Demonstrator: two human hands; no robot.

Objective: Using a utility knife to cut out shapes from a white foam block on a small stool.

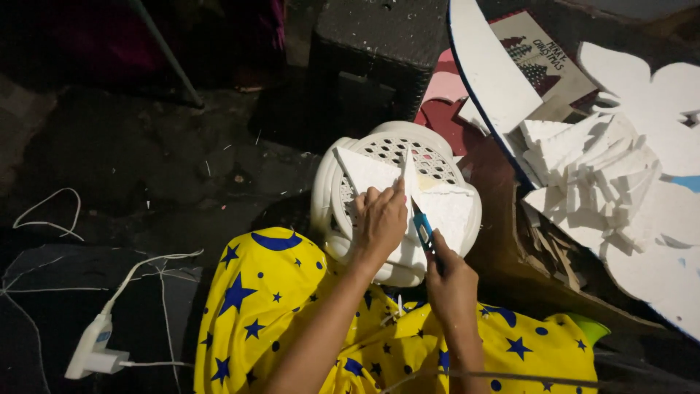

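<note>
At far left, on the dark floor [146, 160], a white charger [91, 350] with thin white cable [157, 266] running from it. In the lower middle, yellow cloth with blue stars and moons [292, 314] over the lap. Above it, a white round plastic stool [397, 197] with perforated seat, serving as bench. On the stool, a white foam piece [445, 208], flat and angular, partly cut. Left hand [379, 222] closed over the foam piece, fingers curled and pressing it down, one thin foam strip standing upright at the fingertips. Just right of it, a blue utility knife [423, 230], blade end against the foam. Right hand [452, 281] closed firmly around the knife handle, below the stool edge. Behind the stool, a dark woven box [379, 51]. Further right, a large white foam board [488, 66] with blue edge, a printed card [536, 62] with small trees, and at far right a heap of white foam offcuts [590, 168] lying on bigger cut foam shapes [656, 241]
</note>
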